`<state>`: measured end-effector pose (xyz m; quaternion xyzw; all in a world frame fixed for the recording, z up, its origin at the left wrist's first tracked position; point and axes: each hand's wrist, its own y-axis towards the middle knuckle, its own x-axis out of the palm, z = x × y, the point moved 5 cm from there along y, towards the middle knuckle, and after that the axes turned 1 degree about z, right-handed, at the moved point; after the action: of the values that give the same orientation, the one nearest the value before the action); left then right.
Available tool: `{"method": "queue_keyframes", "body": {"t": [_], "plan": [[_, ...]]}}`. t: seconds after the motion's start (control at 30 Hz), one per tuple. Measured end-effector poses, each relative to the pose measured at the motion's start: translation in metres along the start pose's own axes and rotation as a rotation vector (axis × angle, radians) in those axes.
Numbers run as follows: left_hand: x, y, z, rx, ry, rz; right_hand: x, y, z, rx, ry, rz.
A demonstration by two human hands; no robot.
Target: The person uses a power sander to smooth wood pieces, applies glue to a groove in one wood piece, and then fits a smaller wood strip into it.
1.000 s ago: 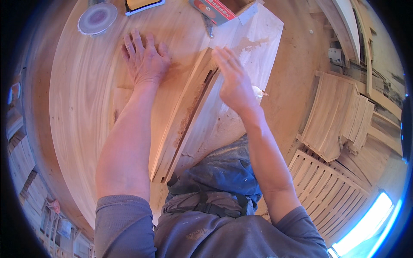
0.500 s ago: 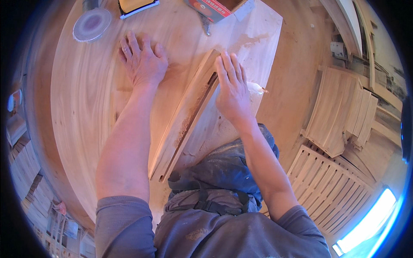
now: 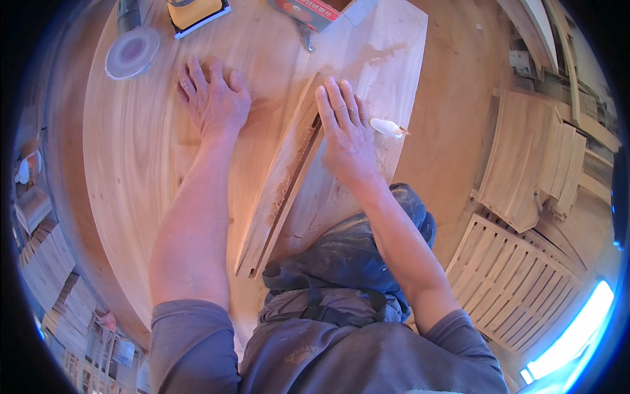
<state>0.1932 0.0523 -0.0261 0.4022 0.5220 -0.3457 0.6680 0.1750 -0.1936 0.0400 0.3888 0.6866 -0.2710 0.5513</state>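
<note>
Slotted board (image 3: 284,182), right hand (image 3: 350,141) at edge

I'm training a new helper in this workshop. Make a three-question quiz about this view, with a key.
1. True or false: the left hand is wrapped around the round disc.
2. Which lies just right of the right hand?
a) the disc
b) the white object
c) the open box
3. What long, narrow wooden thing lies between the hands?

Key:
1. False; it lies apart from the disc, holding nothing.
2. b
3. The grooved board.
</note>
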Motion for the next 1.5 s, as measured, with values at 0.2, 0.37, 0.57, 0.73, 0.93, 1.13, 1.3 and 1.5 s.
{"method": "queue_keyframes", "body": {"t": [0.2, 0.37, 0.57, 0.73, 0.93, 1.13, 1.3, 1.5], "plan": [[-0.001, 0.0, -0.002, -0.007, 0.027, -0.017, -0.004, -0.032, 0.0, 0.101, 0.028, 0.031], [-0.001, 0.0, -0.002, 0.009, 0.006, 0.002, -0.002, -0.025, -0.007, -0.001, 0.005, 0.032], [-0.001, 0.0, -0.002, -0.001, 0.018, 0.02, -0.005, -0.013, -0.001, 0.091, 0.11, 0.167], [-0.016, 0.001, 0.0, 0.049, 0.002, 0.033, -0.011, -0.006, -0.002, 0.111, 0.043, 0.03], [-0.021, -0.004, -0.003, -0.031, -0.051, -0.061, -0.001, 0.006, -0.016, 0.041, 0.045, 0.022], [-0.022, 0.0, 0.004, -0.07, -0.122, -0.181, -0.012, -0.001, 0.003, 0.132, -0.007, -0.018], [-0.017, -0.001, 0.005, -0.06, -0.145, -0.105, -0.011, -0.007, -0.004, 0.059, 0.023, -0.026], [-0.014, -0.003, 0.003, -0.059, -0.134, -0.101, -0.015, 0.001, 0.002, 0.119, 0.078, 0.032]]}}
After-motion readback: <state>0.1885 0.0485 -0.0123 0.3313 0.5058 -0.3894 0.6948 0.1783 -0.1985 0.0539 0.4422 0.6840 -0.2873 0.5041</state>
